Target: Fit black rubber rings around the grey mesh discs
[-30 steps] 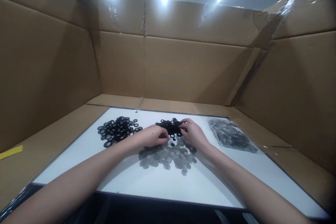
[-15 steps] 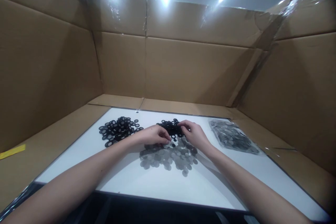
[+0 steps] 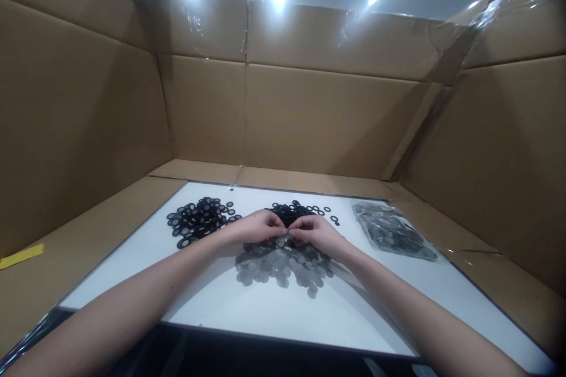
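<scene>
Head view: you had both hands over the white board, between the cardboard walls (image 3: 327,118), with your fingertips meeting or nearly so.
Left hand (image 3: 263,227): your thumb and fingers were closed in a pinch; whatever sat between them was too small and hidden to tell.
Right hand (image 3: 316,232): its fingers were pinched closed too, at the same spot; you could not tell from this view what they gripped.
Clear discs (image 3: 283,268): round, flat, greyish and see-through, they lay overlapping in a loose heap below and partly under your hands.
Black rings (image 3: 292,210): thin and dark with open centres, they were heaped just beyond your hands, a few scattered to the right.
Pale-centred rings (image 3: 203,218): black-rimmed with greyish middles, they were piled beyond your left forearm.
Plastic bag (image 3: 391,231): transparent and wrinkled, full of greyish pieces, it lay flat toward the board's right side.
White board (image 3: 300,324): it lay under all three heaps.
Yellow strip (image 3: 22,256): it was on the cardboard at far left.
</scene>
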`<control>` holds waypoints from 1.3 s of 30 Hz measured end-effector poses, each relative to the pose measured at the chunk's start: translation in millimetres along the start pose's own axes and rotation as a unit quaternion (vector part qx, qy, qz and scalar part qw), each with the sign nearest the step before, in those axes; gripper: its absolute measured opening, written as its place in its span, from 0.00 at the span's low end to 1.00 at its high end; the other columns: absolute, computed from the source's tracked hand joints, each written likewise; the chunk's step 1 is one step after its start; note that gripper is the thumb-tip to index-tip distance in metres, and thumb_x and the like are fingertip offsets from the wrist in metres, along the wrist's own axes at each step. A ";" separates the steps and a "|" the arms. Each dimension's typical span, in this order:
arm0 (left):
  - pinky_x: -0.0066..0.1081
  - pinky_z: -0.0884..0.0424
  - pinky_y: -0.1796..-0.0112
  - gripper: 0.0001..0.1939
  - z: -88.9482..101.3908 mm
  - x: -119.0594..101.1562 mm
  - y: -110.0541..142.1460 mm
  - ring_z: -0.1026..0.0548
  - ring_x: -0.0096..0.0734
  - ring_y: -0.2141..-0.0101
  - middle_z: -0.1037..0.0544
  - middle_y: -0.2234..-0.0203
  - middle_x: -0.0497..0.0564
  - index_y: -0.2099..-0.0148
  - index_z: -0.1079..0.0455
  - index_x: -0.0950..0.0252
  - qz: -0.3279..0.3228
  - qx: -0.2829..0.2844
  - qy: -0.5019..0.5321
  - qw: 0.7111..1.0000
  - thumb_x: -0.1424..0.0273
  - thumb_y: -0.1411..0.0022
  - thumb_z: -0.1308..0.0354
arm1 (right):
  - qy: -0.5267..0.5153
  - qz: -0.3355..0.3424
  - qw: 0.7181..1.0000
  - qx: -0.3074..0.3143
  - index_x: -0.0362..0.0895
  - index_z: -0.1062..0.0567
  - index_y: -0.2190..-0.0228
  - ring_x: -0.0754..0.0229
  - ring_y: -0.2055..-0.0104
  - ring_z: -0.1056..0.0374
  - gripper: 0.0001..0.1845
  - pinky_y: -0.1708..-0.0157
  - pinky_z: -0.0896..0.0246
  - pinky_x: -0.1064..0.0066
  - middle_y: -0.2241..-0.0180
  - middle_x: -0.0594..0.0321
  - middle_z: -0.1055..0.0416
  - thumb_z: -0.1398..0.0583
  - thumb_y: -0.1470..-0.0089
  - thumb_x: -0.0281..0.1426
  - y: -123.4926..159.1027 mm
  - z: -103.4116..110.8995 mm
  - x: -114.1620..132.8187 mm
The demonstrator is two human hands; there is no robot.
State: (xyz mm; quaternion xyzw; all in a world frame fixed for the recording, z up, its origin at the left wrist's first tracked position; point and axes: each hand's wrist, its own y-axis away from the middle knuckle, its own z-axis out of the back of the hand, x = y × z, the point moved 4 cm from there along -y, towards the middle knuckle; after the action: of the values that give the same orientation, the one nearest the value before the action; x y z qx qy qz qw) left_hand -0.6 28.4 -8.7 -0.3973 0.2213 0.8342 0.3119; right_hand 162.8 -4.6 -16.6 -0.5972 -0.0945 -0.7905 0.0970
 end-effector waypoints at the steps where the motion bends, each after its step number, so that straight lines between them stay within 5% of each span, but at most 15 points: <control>1: 0.24 0.39 0.75 0.24 -0.3 -0.4 0.1 0.32 0.26 0.76 0.27 0.74 0.50 0.61 0.27 0.65 0.004 -0.001 0.002 1.000 0.51 0.47 0.49 | 0.000 0.001 1.000 -0.003 0.40 0.24 0.71 0.63 0.73 0.31 0.14 0.70 0.34 0.72 0.75 0.62 0.27 0.37 0.58 0.38 -0.4 0.2 -0.6; 12: 0.24 0.42 0.76 0.22 -0.3 -9.8 7.8 0.33 0.25 0.76 0.26 0.75 0.48 0.64 0.25 0.63 0.001 0.057 -0.022 0.998 0.51 0.54 0.41 | -0.063 -0.002 0.998 -0.032 0.41 0.26 0.74 0.64 0.76 0.32 0.13 0.71 0.35 0.72 0.79 0.64 0.29 0.35 0.59 0.38 -4.2 5.1 -3.8; 19: 0.24 0.41 0.76 0.23 3.9 -13.5 2.0 0.31 0.27 0.72 0.25 0.69 0.52 0.61 0.29 0.67 -0.029 -0.098 0.062 0.993 0.52 0.50 0.43 | -0.081 0.002 0.996 -0.030 0.40 0.25 0.72 0.64 0.75 0.31 0.15 0.69 0.35 0.71 0.77 0.63 0.28 0.36 0.58 0.38 -3.9 4.1 -3.4; 39: 0.25 0.34 0.73 0.19 -1.9 5.2 -15.3 0.28 0.26 0.74 0.24 0.71 0.52 0.62 0.31 0.68 -0.071 -0.134 0.227 0.962 0.60 0.51 0.38 | -0.194 0.012 0.981 -0.025 0.41 0.27 0.64 0.60 0.67 0.28 0.18 0.61 0.33 0.68 0.68 0.59 0.24 0.33 0.61 0.32 0.3 -7.5 2.2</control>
State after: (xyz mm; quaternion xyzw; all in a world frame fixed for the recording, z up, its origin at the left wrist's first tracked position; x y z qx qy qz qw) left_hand 8.4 39.8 -15.8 -0.6290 0.1438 0.7197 0.2564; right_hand 155.4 -7.0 -16.6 -0.7425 -0.0847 -0.6606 0.0716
